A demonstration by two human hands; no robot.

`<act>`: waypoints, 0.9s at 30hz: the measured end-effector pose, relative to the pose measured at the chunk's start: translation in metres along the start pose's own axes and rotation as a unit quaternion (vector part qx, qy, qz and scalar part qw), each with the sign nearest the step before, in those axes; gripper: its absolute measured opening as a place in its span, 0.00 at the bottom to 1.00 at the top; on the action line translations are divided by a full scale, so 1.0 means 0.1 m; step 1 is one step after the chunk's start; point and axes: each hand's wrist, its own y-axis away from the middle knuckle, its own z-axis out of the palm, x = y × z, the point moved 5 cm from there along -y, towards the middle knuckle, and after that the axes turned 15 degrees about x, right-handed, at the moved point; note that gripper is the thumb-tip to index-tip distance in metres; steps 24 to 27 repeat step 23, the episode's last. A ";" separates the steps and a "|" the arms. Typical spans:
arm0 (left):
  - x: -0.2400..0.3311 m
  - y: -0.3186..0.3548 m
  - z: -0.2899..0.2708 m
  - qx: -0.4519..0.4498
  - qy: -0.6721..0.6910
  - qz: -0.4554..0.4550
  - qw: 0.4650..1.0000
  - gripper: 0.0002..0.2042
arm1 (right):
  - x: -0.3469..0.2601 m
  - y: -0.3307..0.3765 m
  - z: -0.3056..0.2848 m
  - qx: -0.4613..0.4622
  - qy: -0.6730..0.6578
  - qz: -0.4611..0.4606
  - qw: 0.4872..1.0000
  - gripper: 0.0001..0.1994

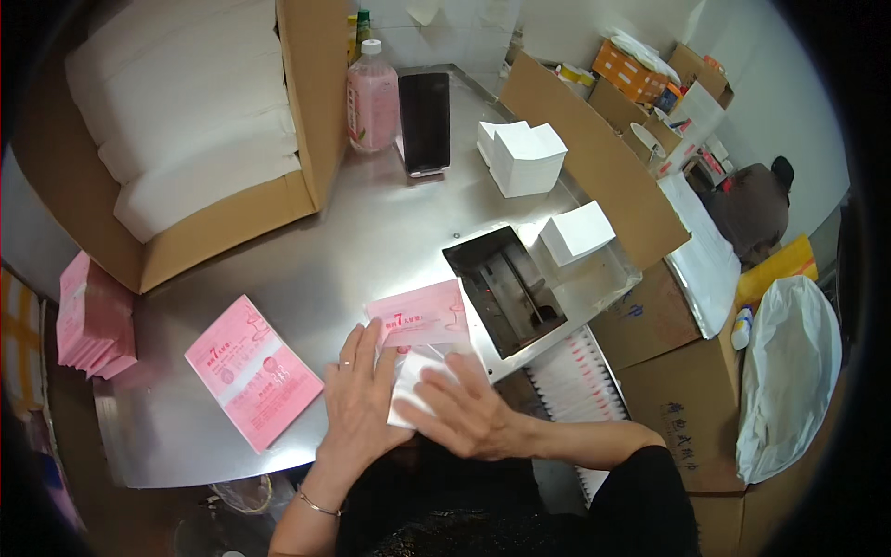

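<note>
A pink printed packet [422,314] lies on the steel table in front of me, with a small white stack of folded paper napkins [410,382] against its near side. My left hand [357,399], fingers stretched out, rests along the packet's left edge; its thumb side is by the napkins. Bent over the napkins from the right are the fingers of my right hand [469,408], gripping them and hiding part of them. To the left lies a pile of flat pink packets [255,371].
A big cardboard box [223,232] of white paper stands at the back left, pink packets [93,320] beside it. A pink bottle [373,102] and phone [425,125] stand behind. White napkin stacks [527,162] [577,232] flank a rectangular table opening [506,292]. Cartons [691,408] stand right.
</note>
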 end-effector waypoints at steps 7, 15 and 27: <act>-0.02 -0.07 0.01 0.051 -0.107 -0.065 0.991 0.33 | 0.43 -0.23 0.51 -0.164 -0.057 0.154 0.973 0.11; 0.03 -0.08 -0.02 0.000 -0.239 0.000 0.971 0.25 | 1.96 0.11 -0.81 0.030 0.482 0.151 0.862 0.13; -0.07 -0.06 0.06 -0.040 -0.275 0.012 0.961 0.34 | 2.14 0.37 -0.73 0.008 0.358 0.284 0.889 0.06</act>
